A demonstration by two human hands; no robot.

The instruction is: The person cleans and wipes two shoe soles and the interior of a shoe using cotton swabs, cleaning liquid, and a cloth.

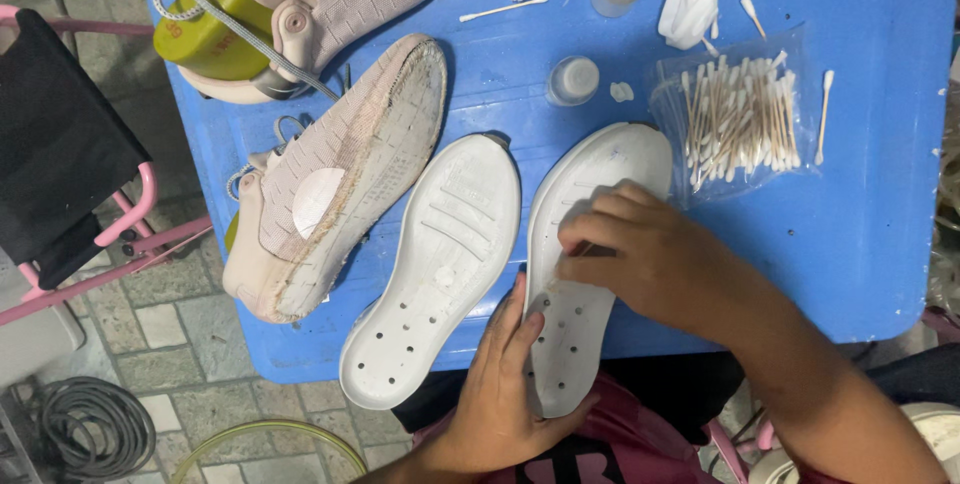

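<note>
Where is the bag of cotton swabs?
In the head view, the bag of cotton swabs lies on the blue table's upper right part, just right of the white sole that the right hand is working on.

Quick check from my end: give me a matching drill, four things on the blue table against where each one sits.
Things:
1. cotton swab bag
2. sole under the right hand and left hand: right-hand sole
3. pink shoe upper
4. small clear cap

Places:
A. left part of the table, lying on its side
B. right of both soles
C. above the gap between the soles
D. hanging over the near table edge

Pairs: 1-B, 2-D, 3-A, 4-C
</note>
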